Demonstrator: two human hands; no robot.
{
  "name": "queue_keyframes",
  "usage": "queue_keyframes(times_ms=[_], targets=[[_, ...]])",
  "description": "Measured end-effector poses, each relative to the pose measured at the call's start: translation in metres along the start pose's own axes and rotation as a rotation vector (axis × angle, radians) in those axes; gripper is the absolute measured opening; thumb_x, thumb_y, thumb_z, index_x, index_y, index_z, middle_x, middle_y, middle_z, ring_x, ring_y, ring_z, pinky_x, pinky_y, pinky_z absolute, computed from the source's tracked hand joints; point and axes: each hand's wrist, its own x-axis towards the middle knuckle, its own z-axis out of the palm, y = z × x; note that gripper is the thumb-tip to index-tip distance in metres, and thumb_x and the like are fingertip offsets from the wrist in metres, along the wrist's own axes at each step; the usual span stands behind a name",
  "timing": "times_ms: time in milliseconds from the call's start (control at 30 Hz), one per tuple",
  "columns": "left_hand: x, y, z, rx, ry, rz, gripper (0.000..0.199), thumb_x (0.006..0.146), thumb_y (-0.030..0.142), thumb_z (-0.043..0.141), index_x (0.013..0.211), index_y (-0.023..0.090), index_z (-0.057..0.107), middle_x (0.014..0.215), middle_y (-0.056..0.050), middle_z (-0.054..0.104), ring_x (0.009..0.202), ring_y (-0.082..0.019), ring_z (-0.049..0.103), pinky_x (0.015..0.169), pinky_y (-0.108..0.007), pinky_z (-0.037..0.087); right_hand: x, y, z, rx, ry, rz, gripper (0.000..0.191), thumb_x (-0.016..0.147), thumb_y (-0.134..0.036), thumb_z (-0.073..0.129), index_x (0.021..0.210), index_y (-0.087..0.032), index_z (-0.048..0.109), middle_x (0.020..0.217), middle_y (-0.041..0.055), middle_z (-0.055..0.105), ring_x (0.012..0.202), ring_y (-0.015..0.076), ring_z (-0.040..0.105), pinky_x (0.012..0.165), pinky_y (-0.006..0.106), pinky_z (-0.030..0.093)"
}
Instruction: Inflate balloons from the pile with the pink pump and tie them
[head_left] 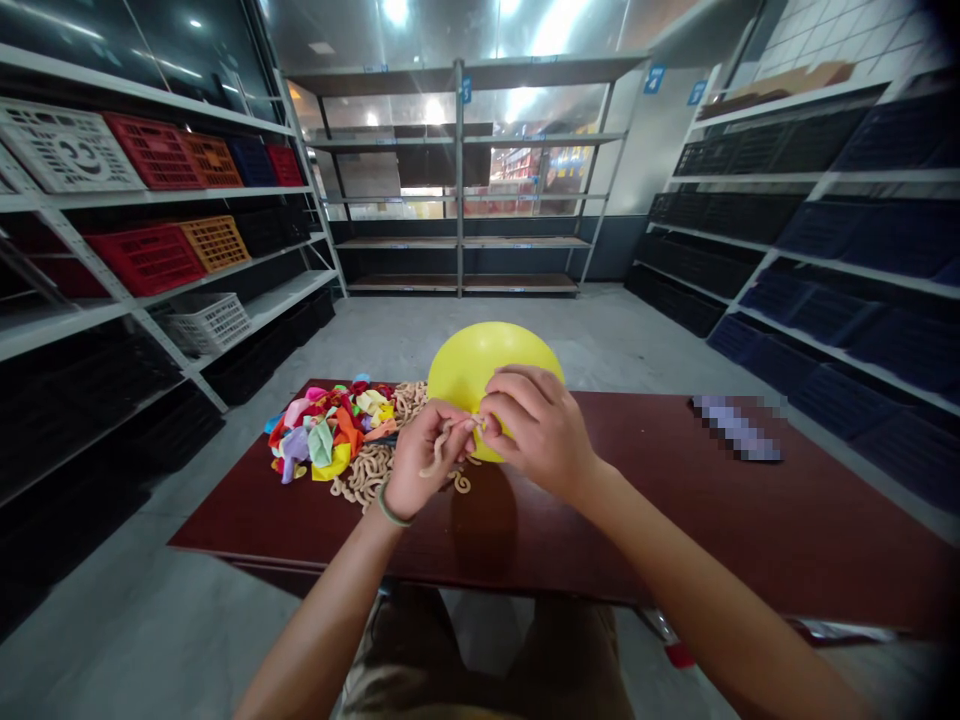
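A large inflated yellow balloon stands just beyond my two hands, over the dark red table. My left hand, with a green band at the wrist, is closed on a beige string that hangs down over its fingers. Close beside it, my right hand is pinched at the balloon's near side, where the string meets it; the balloon's neck is too small to make out. Left of my hands lie a pile of beige strings and a heap of colourful uninflated balloons.
On the right of the table lies a blurred, pixelated flat object. Shelves with red, orange and white crates stand at the left. Dark crates fill the right shelves. A metal rack stands behind.
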Motion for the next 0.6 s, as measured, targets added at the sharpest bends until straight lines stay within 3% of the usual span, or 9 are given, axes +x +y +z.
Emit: queue_keyframes(times_ms=[267, 467, 600], targets=[[0.006, 0.004, -0.001, -0.121, -0.014, 0.031, 0.016, 0.091, 0.032, 0.063, 0.096, 0.018, 0.057, 0.066, 0.002, 0.061, 0.053, -0.008, 0.056, 0.049, -0.018, 0.045, 0.005, 0.012, -0.009, 0.244, -0.099, 0.045, 0.017, 0.094, -0.023, 0.055, 0.104, -0.025, 0.070, 0.111, 0.0060, 0.064, 0.115, 0.0229, 0.053, 0.102, 0.043, 0.043], [0.006, 0.003, -0.002, -0.107, -0.012, 0.026, 0.016, 0.092, 0.030, 0.063, 0.092, 0.019, 0.052, 0.066, 0.002, 0.062, 0.054, -0.009, 0.056, 0.050, -0.019, 0.046, 0.010, 0.014, -0.007, 0.245, -0.122, 0.066, 0.009, 0.091, -0.028, 0.064, 0.084, -0.024, 0.068, 0.104, 0.0029, 0.065, 0.109, 0.0209, 0.055, 0.099, 0.041, 0.041], [0.008, 0.003, -0.004, -0.113, -0.034, -0.006, 0.017, 0.092, 0.032, 0.062, 0.092, 0.019, 0.051, 0.068, 0.002, 0.062, 0.056, -0.010, 0.057, 0.051, -0.020, 0.046, 0.012, 0.014, -0.009, 0.219, -0.159, 0.055, 0.009, 0.091, -0.025, 0.062, 0.083, -0.022, 0.066, 0.105, 0.0040, 0.065, 0.111, 0.0215, 0.054, 0.100, 0.040, 0.041]])
